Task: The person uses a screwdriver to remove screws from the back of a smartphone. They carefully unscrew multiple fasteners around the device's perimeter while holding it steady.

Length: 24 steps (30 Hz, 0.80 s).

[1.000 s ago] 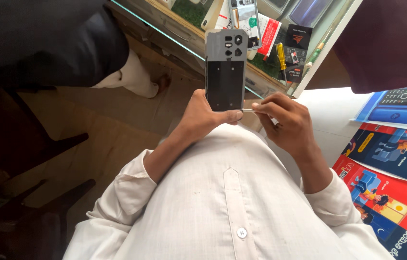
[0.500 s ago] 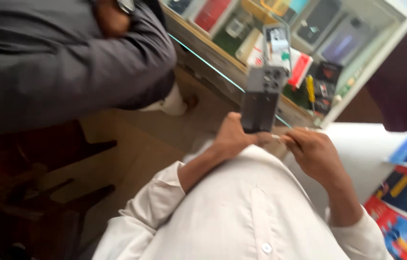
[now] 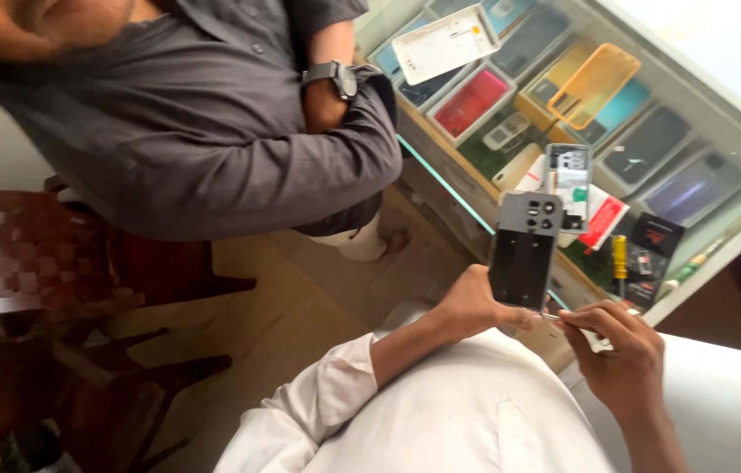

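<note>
Left hand (image 3: 472, 307) gripping upright grey phone (image 3: 524, 250) (lower end); right hand (image 3: 623, 350) at 3 o'clock, pinching thin tool (image 3: 551, 316).

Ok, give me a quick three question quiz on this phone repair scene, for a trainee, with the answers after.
1. True or false: the left hand holds the smartphone upright, back towards the camera.
2. What does the right hand pinch? A) thin metal tool B) yellow-handled screwdriver C) phone case
3. Where does the yellow-handled screwdriver lie?

Key
1. True.
2. A: the thin metal tool, its tip at the phone's lower edge.
3. Inside the glass display case, among the phone cases.
</note>
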{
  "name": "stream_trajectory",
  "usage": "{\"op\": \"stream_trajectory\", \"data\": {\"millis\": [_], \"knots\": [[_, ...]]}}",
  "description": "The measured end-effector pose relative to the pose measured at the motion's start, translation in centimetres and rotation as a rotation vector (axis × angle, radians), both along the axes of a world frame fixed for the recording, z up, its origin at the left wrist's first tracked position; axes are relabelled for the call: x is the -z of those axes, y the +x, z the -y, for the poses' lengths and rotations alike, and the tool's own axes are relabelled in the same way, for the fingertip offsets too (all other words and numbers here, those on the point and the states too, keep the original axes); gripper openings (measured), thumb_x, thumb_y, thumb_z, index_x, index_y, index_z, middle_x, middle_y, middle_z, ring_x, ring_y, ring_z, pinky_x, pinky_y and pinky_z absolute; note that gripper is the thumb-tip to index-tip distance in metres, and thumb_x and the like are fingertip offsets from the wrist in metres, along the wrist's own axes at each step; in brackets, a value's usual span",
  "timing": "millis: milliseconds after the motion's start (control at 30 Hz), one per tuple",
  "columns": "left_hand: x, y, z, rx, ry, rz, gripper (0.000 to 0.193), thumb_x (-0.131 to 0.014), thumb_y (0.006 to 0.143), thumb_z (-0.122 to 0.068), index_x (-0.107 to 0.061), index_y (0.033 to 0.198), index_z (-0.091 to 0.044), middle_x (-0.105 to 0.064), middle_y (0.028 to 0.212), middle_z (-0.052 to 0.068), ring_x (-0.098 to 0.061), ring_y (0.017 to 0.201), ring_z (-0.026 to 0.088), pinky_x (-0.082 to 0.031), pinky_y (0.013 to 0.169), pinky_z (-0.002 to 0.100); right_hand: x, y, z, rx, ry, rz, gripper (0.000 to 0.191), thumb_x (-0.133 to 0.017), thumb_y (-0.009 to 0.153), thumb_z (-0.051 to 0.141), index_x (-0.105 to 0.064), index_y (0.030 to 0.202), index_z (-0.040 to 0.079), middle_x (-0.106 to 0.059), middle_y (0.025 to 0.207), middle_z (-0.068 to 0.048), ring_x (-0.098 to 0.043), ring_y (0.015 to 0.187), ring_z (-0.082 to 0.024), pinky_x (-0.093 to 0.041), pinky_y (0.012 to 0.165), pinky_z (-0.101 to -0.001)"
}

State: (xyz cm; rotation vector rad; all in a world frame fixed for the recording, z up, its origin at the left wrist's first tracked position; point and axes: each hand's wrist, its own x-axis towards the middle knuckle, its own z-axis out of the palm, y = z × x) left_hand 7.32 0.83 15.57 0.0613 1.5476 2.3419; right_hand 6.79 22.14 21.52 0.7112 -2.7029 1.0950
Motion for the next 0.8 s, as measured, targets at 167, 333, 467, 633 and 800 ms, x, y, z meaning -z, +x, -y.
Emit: {"op": "stream_trajectory", "data": {"millis": [167,333,467,633,800], "knots": [[-0.9,-0.4,0.1,0.008,-0.139,0.038,0.030,-0.088,0.080,-0.016,-0.075,0.098,0.005,-0.076,0.085,0.009,-0.073,0.076,0.012,-0.061,0.070,0.029,0.9,-0.9,-0.6,-0.036,-0.100,0.164,0.016,-0.076,0.080,-0.003,-0.071,0.092,0.006,-0.064,0.083,-0.005,-0.069,0.067,-0.016,-0.054,0.055,-0.0282],[-2.4,-1.4,-0.4,-0.048,-0.134,0.077,0.024,-0.083,0.081,-0.010,-0.075,0.097,0.005,-0.077,0.085,0.008,-0.075,0.075,0.013,-0.063,0.070,0.029,-0.2,-1.6,-0.7,-0.079,0.019,0.037,0.014,-0.077,0.083,0.008,-0.067,0.092,0.005,-0.067,0.087,-0.006,-0.070,0.075,-0.023,-0.055,0.064,-0.0346],[-3.0,-2.1,-0.5,-0.037,-0.145,0.065,0.020,-0.081,0.081,-0.004,-0.075,0.099,0.004,-0.078,0.086,0.009,-0.074,0.076,0.013,-0.063,0.072,0.029,-1.2,-2.4,-0.5,-0.118,0.174,0.028,0.004,-0.073,0.091,0.009,-0.074,0.094,0.007,-0.068,0.083,-0.007,-0.065,0.075,-0.028,-0.050,0.070,-0.0410],[-3.4,-3.6,-0.8,-0.016,-0.233,0.008,0.024,-0.082,0.078,-0.001,-0.077,0.102,0.001,-0.078,0.088,0.006,-0.072,0.079,0.009,-0.060,0.074,0.026,-0.9,-3.8,-0.6,-0.051,0.073,0.048,0.011,-0.080,0.084,0.016,-0.073,0.085,0.006,-0.069,0.077,-0.006,-0.065,0.072,-0.025,-0.051,0.067,-0.0377],[-3.9,-5.4,-1.3,0.020,-0.310,0.009,0.026,-0.082,0.075,0.000,-0.079,0.100,0.002,-0.080,0.089,0.005,-0.070,0.077,0.008,-0.058,0.071,0.026,-1.1,-4.8,-1.3,0.010,-0.035,0.214,0.011,-0.079,0.085,0.014,-0.073,0.088,0.004,-0.068,0.078,-0.005,-0.066,0.059,-0.017,-0.053,0.055,-0.0323]]}}
